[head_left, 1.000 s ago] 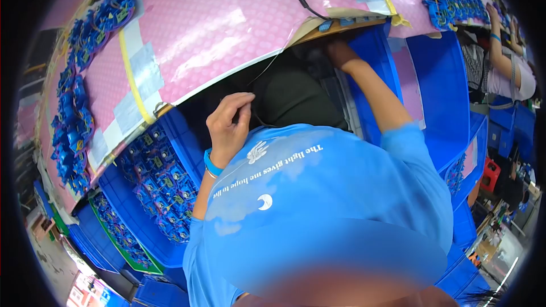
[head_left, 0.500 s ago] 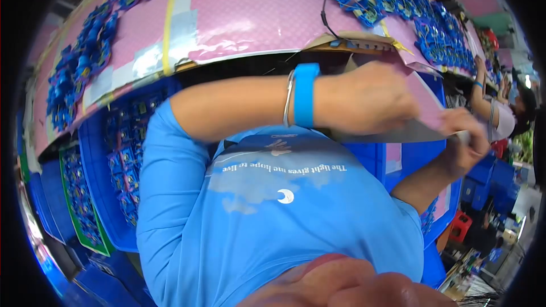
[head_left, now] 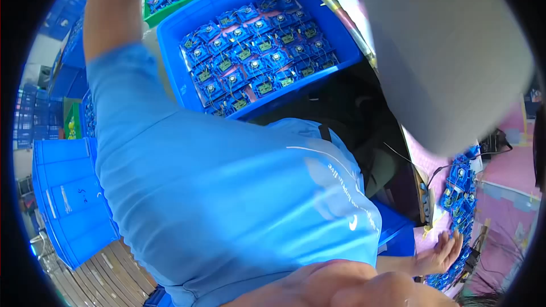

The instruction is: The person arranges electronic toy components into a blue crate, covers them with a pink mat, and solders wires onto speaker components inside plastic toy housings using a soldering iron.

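My right hand (head_left: 439,254) is at the lower right, beside the pink-covered table edge. Its fingers are partly spread, and nothing shows in them. Next to its fingertips lie blue parts with wires (head_left: 459,193), in a row along the table. My left forearm (head_left: 114,11) reaches up past the top left edge, so the left hand is out of sight. A large, blurred grey-white thing (head_left: 455,51) hangs close to the camera at the upper right. What kind it is and what holds it I cannot make out.
A blue bin (head_left: 176,77) beside me holds several rows of blue wired parts. Behind it, a green tray (head_left: 149,18) holds more. Stacked blue crates (head_left: 65,193) stand at the left. A black cable (head_left: 441,169) crosses the pink cover (head_left: 424,156).
My view has swung toward the bin on my left. Both hands held a pink-and-grey sheet before; now they are far apart, the left out of view and the right by the table.
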Demonstrator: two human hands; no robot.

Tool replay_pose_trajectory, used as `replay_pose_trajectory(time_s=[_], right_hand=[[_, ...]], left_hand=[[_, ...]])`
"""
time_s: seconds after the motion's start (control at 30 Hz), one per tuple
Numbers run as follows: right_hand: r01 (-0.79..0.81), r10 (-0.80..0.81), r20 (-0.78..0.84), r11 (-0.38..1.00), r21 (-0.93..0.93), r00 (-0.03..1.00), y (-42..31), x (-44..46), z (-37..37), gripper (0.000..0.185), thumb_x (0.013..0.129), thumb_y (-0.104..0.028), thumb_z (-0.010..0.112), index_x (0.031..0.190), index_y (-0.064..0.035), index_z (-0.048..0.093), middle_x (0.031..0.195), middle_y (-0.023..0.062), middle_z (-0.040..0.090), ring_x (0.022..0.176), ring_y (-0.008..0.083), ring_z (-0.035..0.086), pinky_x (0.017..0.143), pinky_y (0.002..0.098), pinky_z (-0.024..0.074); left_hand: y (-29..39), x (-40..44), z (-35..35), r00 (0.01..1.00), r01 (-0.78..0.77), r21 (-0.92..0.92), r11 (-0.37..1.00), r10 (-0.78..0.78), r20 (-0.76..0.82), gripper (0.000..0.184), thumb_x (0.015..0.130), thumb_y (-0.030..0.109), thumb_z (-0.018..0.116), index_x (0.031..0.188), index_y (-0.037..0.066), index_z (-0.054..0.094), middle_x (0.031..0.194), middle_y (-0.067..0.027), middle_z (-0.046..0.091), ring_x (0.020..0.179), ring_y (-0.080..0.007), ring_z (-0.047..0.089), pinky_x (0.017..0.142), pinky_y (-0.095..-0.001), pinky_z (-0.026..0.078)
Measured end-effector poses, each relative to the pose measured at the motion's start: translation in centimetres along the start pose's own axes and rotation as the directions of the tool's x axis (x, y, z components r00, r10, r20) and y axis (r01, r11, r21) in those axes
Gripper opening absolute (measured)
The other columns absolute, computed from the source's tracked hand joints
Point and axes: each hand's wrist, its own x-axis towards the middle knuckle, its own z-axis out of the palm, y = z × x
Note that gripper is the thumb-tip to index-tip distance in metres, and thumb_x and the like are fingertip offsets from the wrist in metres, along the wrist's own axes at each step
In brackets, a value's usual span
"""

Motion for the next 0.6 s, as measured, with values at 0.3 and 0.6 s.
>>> replay_pose_trajectory(time_s=[0.3, 0.6], right_hand=[[-0.253, 0.190, 0.578, 0.967, 0.029, 0.794, 3.6, 1.8, 8.5, 0.023, 0.098, -0.005, 0.061, 0.118, 0.0051, 0.066, 0.098, 0.0115, 0.072, 0.078, 0.0140, 0.067, 0.076, 0.0265, 0.0547], [-0.350, 0.334, 0.901, 0.908, -0.229, 0.276, 4.5, -1.4, 15.0, 0.027, 0.098, -0.008, 0.061, 0.123, 0.0026, 0.064, 0.102, 0.0111, 0.071, 0.088, 0.0167, 0.069, 0.082, 0.0279, 0.0539]], left_hand=[[-1.0, -27.8, 3.5, 0.645, 0.762, 0.159, 0.627, -0.758, -0.100, 0.010, 0.082, -0.003, 0.062, 0.082, -0.001, 0.071, 0.097, -0.0124, 0.074, 0.110, -0.0277, 0.066, 0.102, -0.0403, 0.048], [-5.5, -34.6, 12.4, 0.714, 0.405, 0.817, 0.412, -0.700, -0.001, 0.007, 0.078, 0.009, 0.059, 0.083, 0.010, 0.065, 0.079, -0.0116, 0.063, 0.081, -0.0293, 0.062, 0.070, -0.0408, 0.049]])
